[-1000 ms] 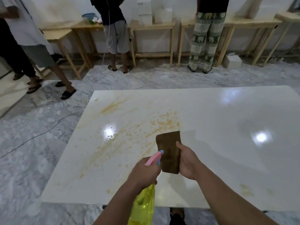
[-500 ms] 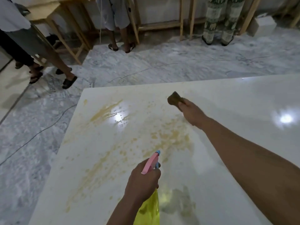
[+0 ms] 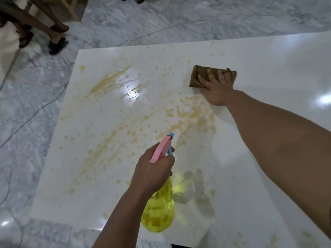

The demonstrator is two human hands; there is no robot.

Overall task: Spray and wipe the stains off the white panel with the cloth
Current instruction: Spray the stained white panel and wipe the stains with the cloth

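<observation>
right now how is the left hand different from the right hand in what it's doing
The left hand is curled round the neck of the yellow spray bottle and held above the white panel; the right hand lies flat, fingers spread, pressing the brown cloth onto the panel. The left hand sits near the panel's close edge, the right hand reaches out towards the far edge. Both are bare and hold a cleaning tool near the yellowish stains.

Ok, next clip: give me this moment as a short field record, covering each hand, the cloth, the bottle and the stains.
left hand: grips the spray bottle above the panel's near side
right hand: presses flat on the cloth
cloth: brown, folded, on the white panel, far side
stains: yellowish splatter across the panel's left and middle, mostly unwiped
bystanders: legs and sandals, far left on the floor
</observation>
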